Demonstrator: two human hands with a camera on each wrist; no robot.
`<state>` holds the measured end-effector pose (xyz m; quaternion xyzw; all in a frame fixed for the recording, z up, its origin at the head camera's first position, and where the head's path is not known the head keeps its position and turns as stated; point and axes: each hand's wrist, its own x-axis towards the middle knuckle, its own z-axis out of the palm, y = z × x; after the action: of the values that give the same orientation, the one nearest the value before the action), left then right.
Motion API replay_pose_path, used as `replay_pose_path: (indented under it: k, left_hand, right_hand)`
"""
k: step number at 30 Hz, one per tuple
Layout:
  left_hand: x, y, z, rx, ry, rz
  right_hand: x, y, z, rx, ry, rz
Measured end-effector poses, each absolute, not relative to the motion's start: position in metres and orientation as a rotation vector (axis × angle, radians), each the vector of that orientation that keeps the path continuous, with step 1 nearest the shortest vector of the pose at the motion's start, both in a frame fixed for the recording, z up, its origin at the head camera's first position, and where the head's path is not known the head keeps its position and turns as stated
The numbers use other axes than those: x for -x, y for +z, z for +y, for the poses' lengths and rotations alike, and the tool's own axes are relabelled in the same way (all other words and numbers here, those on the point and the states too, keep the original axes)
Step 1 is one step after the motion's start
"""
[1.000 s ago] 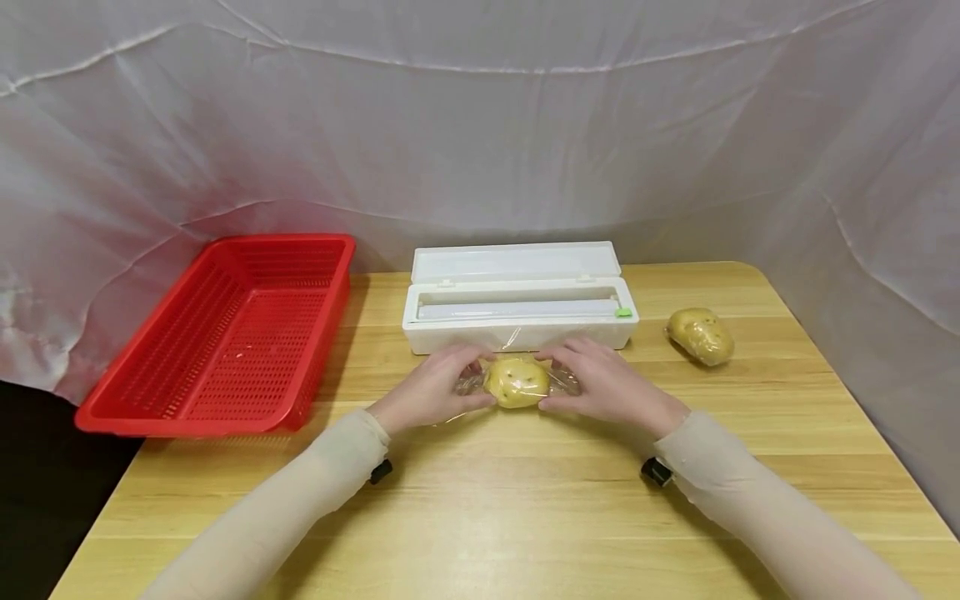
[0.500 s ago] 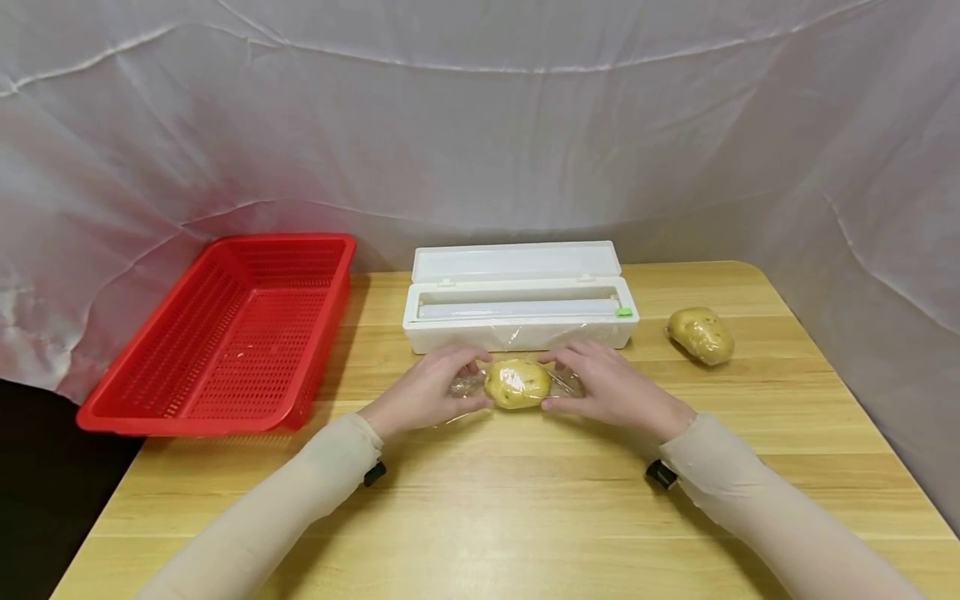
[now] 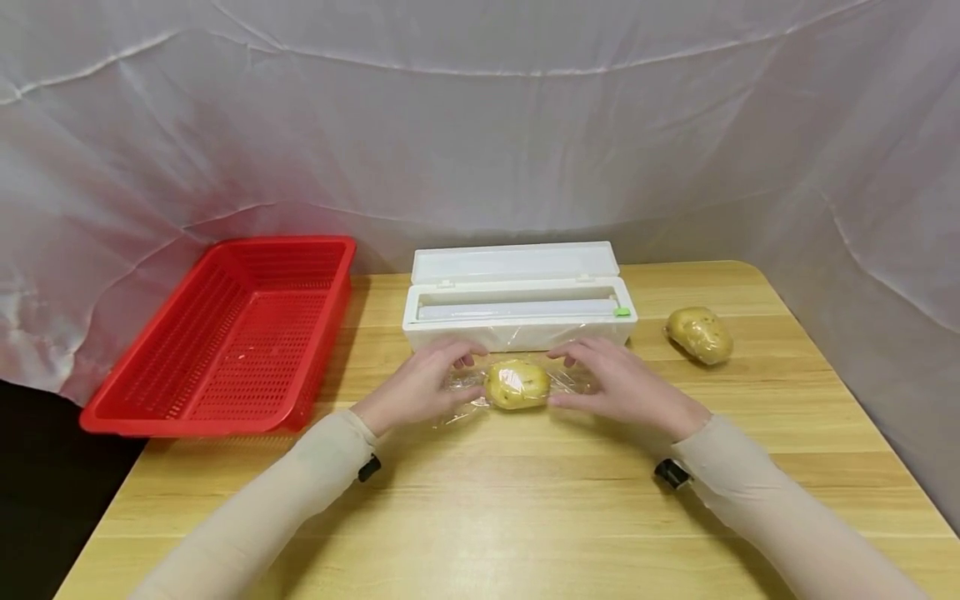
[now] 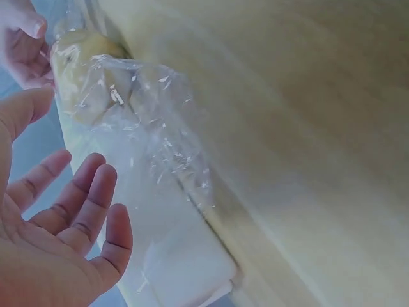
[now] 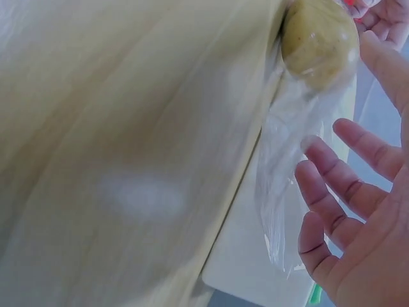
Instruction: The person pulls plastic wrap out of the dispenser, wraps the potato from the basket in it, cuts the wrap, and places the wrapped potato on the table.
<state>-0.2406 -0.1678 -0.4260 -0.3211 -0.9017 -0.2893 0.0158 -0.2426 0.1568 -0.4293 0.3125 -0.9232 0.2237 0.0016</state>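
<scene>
In the head view a yellow potato (image 3: 517, 383) lies on the table under clear plastic wrap. Loose film (image 4: 169, 121) spreads out from both its ends. My left hand (image 3: 422, 382) is at the potato's left end, thumb and fingers spread apart and loosely bent around no object. On the other side my right hand (image 3: 613, 385) has the same relaxed shape, its fingers beside the loose film (image 5: 278, 166). Each wrist view shows an uncurled palm with a gap to the potato. Just behind stands a white wrap dispenser (image 3: 517, 337), lid up, with a film roll (image 3: 517, 310) inside.
A second potato (image 3: 700, 335), wrapped in film, sits at the right on the wooden table (image 3: 480, 517). At the left a red perforated basket (image 3: 315, 367) overhangs the table's left edge. Grey fabric (image 3: 480, 150) hangs behind and at the sides.
Both hands have drawn slightly outward from the potato, left hand to the left and right hand to the right. Their fingertips have come away from its ends. The potato stays in place.
</scene>
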Motion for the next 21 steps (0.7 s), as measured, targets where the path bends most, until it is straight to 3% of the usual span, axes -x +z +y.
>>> replay_pose_path:
  k: [9,21]
  left_hand:
    - [0.249,-0.409,-0.156,1.087,-0.833,-2.782]
    - [0.274,-0.378,-0.098,1.134,-0.698,-2.824]
  right_hand:
    - [0.247,-0.422,0.179,-0.883,0.828,-2.846]
    - [0.266,-0.418,0.221,-0.363,1.015,-2.773]
